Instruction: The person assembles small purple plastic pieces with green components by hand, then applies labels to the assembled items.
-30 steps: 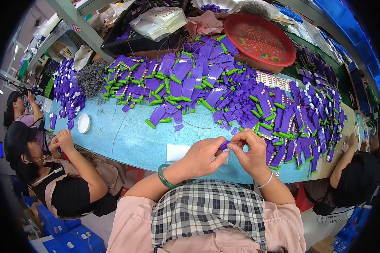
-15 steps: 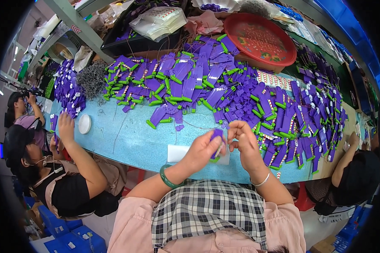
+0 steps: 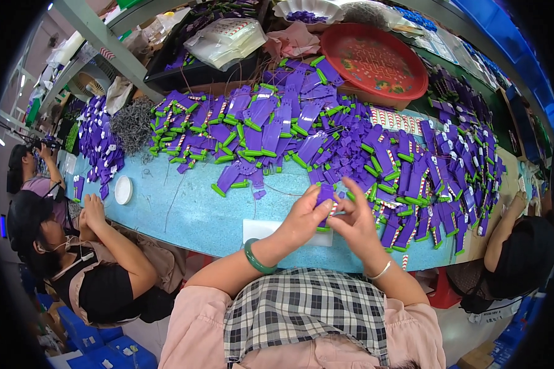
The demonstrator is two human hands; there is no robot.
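Observation:
My left hand (image 3: 303, 216) pinches a flat purple plastic part (image 3: 325, 195) with a green end, held above the table's near edge. My right hand (image 3: 358, 222) meets the same part from the other side. Its thumb is on the part's edge, by a red-and-white striped strip, and its index finger is raised. My hands partly hide the strip and the part's lower end. Under my left wrist lies a white sheet (image 3: 252, 229). Just beyond my hands spreads a pile of similar purple parts with green ends (image 3: 266, 126).
Small purple pieces (image 3: 351, 144) and more finished-looking parts (image 3: 437, 178) spread rightward. A red round tray (image 3: 375, 61), a black bin (image 3: 166, 77) and tangled grey wires (image 3: 132, 126) stand behind. A white lid (image 3: 123, 190) lies left. Co-workers sit on both sides.
My right hand has turned, and its thumb now rests on the part's edge. The left hand keeps its hold, with the purple part showing more clearly. The left co-worker's raised hand has come down.

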